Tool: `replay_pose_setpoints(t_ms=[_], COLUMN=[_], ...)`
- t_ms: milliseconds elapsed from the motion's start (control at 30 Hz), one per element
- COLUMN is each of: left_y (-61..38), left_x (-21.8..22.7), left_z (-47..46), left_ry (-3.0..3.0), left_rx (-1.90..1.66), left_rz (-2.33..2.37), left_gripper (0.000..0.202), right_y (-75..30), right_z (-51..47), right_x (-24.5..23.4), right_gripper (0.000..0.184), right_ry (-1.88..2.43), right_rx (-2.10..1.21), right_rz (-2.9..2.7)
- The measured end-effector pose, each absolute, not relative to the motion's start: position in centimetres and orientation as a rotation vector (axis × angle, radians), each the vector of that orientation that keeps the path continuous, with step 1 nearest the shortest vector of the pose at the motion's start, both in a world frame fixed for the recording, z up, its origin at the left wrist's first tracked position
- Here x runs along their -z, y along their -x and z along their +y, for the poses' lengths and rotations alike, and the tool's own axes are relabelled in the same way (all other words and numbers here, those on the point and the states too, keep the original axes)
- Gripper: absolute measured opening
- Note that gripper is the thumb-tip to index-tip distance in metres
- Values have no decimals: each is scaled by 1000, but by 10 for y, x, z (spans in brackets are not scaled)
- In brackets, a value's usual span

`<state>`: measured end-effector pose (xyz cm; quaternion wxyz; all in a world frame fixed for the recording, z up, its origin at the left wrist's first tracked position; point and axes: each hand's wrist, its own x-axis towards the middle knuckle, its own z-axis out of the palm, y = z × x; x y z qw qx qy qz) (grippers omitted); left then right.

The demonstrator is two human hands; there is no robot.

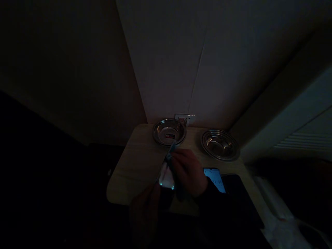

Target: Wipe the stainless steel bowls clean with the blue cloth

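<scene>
The scene is very dim. My left hand (145, 204) is closed on the lower left edge of a flat, glossy object (166, 178) with a pale sheen and two small greenish glints; its kind is not clear. My right hand (189, 169) bends over the upper right of this object, fingers pressed together on a thin bluish piece (172, 147) that looks like cloth and sticks up past the fingertips. Just beyond them stands a shiny metal bowl (157, 139) with a label inside. Right of my right wrist lies a smartphone (214, 176) with its screen lit.
Several nested metal bowls (233, 152) stand at the right rear of the light wooden table (129, 166). A wall socket (190, 118) sits behind the table. A dark flat item (237, 183) lies beside the smartphone. Walls close off the back and right.
</scene>
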<state>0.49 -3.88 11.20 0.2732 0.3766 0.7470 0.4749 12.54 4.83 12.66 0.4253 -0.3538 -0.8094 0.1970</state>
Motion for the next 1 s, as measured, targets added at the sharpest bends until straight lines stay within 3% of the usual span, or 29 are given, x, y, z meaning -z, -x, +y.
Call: replay_pose_setpoints(t_ms=[433, 633, 767, 1000], left_y=[-4, -6, -5, -2], left_x=[-110, -124, -132, -119], left_z=[-43, -37, -34, -37], left_ry=[-1036, -1036, -1034, -1024], left_rx=[-1249, -1239, -1239, -1215], left_rz=[1992, 2013, 1967, 2010], left_gripper=[40, 42, 40, 41], right_y=[-130, -129, -127, -125], right_z=[48, 57, 46, 54], right_x=[-129, -125, -129, -124], right_gripper=[24, 20, 23, 20], right_ry=[787, 917, 833, 904], right_rx=[-499, -663, -576, -629], right_rz=[-2062, -1924, -2036, -1942])
